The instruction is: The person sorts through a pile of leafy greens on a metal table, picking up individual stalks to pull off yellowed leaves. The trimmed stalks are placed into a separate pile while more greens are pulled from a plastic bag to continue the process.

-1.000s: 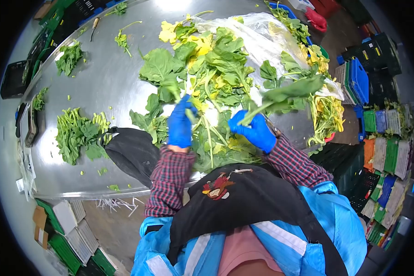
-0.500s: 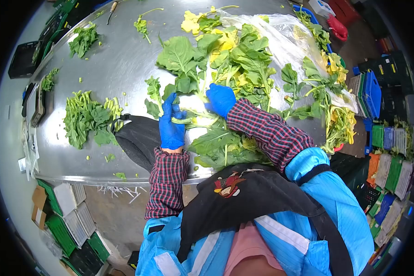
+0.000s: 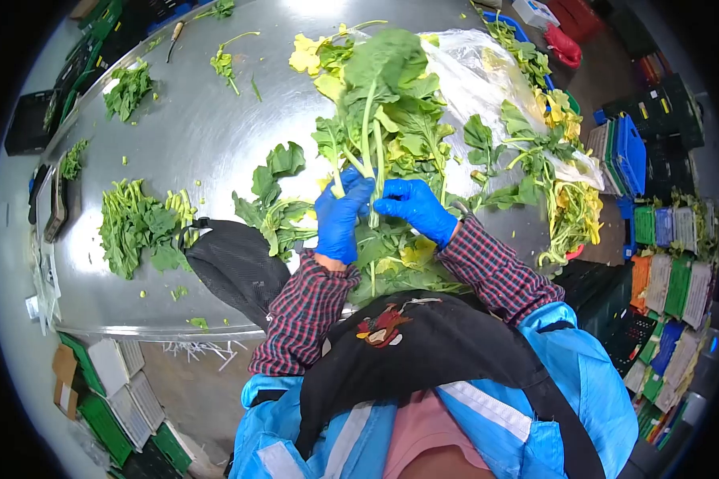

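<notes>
Both hands wear blue gloves. My left hand is closed around the stems of an upright leafy green stalk, whose broad leaf points away from me. My right hand pinches the lower end of a stem beside it, fingertips close to the left hand. A pile of leafy greens with some yellow leaves lies just beyond the hands. Left of my left hand, a smaller bunch of greens rests on the metal table. More leaves lie under my wrists, near the apron.
A black mesh bag lies at the table's front edge. Trimmed greens sit at the left, with a knife at the far edge. Clear plastic and yellowed leaves are on the right. Crates stand beyond.
My left hand has moved right, from the bunch at the left to the upright stalk. My right hand has shifted slightly down and right. The big leaf now stands raised over the pile.
</notes>
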A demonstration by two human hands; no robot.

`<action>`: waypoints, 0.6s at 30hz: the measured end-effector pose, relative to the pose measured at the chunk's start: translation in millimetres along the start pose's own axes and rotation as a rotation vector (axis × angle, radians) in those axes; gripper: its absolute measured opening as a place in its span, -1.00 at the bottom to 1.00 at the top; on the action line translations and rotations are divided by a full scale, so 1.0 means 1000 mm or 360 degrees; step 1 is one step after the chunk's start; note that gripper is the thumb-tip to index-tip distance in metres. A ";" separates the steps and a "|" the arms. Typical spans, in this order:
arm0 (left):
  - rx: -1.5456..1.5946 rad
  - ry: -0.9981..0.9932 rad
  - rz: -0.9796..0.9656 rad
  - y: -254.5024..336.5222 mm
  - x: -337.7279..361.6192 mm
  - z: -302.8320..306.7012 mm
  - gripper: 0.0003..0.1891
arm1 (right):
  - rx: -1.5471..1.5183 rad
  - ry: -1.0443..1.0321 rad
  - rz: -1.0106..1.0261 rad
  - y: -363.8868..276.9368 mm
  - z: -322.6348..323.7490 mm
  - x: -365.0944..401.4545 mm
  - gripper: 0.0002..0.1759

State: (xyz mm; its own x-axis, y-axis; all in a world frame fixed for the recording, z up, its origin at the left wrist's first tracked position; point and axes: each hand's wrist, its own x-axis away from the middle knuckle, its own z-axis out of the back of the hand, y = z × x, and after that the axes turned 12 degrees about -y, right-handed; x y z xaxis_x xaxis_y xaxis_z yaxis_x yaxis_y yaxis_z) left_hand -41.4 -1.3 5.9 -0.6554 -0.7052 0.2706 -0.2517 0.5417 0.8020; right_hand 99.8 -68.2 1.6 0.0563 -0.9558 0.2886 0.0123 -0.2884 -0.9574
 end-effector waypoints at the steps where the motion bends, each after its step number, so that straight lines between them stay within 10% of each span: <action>1: -0.0029 -0.0060 0.0006 0.000 0.002 0.001 -0.78 | 0.0002 -0.0051 0.0068 0.004 -0.001 0.003 -0.83; 14: 0.0004 0.0070 -0.0344 -0.020 0.020 -0.010 -0.65 | -0.0582 0.0318 -0.0043 -0.010 -0.023 -0.003 -0.85; 18: -0.0051 -0.0030 -0.0404 -0.024 0.026 -0.011 -0.64 | -0.0954 0.0324 -0.0522 0.031 -0.001 -0.016 -0.78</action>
State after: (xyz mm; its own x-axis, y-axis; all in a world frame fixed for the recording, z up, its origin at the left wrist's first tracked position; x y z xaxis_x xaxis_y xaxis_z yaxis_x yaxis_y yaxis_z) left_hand -44.5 -37.6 -0.1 -0.5875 -0.8078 0.0488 -0.3871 0.3335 0.8596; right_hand 98.2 -61.8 -33.2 -0.0445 -0.7893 0.6124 -0.5576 -0.4890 -0.6708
